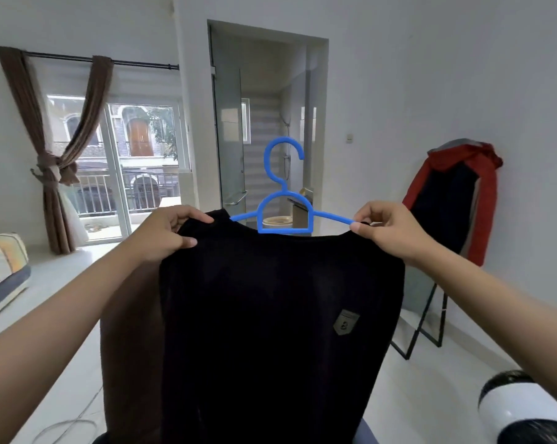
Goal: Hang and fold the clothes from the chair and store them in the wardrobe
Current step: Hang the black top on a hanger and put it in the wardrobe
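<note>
I hold a black shirt [270,315] with a small grey chest badge up in front of me. A blue plastic hanger [285,216] sits inside its neck opening, hook pointing up. My left hand [166,233] grips the shirt's left shoulder. My right hand [389,230] pinches the right shoulder at the tip of the hanger arm. The shirt hangs straight down and hides whatever is below it. A brown garment [129,347] hangs behind the shirt on the left.
A standing mirror [430,315] leans on the right wall with red and dark clothes [462,193] draped over it. An open bathroom doorway [267,123] lies ahead. Sliding glass doors [117,161] with brown curtains are at left. A mattress edge [1,270] is far left.
</note>
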The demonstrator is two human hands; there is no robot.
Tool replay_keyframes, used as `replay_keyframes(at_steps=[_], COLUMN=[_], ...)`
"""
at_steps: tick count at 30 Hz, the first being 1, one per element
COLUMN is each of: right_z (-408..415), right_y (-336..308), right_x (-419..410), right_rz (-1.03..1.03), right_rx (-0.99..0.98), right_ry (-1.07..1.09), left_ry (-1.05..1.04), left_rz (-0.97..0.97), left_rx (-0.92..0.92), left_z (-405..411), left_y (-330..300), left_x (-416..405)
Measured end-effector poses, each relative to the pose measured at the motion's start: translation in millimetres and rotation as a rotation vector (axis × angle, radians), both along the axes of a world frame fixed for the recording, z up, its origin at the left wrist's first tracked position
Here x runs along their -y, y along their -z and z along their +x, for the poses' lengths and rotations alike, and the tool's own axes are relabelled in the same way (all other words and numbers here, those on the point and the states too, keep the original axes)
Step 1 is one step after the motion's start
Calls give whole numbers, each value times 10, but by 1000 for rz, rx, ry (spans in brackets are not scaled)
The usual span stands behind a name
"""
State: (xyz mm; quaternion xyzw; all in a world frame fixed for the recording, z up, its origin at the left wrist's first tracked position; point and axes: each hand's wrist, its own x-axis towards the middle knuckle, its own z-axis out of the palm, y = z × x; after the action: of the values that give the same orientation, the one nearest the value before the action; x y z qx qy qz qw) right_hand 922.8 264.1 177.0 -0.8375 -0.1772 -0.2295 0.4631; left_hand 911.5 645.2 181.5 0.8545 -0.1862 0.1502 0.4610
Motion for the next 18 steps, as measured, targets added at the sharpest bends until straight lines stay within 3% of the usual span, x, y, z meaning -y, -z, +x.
replay_keyframes(at_steps=[9, 14, 18], right_z=[-717, -1278, -1886], right_y=[-153, -127, -66], right_x=[555, 962, 1004], right_rz=[26, -55, -118], right_rx=[94, 260, 461], right_ry=[204, 367, 298], left_ry=[156, 293, 366], left_rz=[-29, -275, -347], left_rx=[24, -13, -24], left_z=[-201, -692, -1229], left_y=[-27, -169, -257], left_x=[574, 1084, 1596])
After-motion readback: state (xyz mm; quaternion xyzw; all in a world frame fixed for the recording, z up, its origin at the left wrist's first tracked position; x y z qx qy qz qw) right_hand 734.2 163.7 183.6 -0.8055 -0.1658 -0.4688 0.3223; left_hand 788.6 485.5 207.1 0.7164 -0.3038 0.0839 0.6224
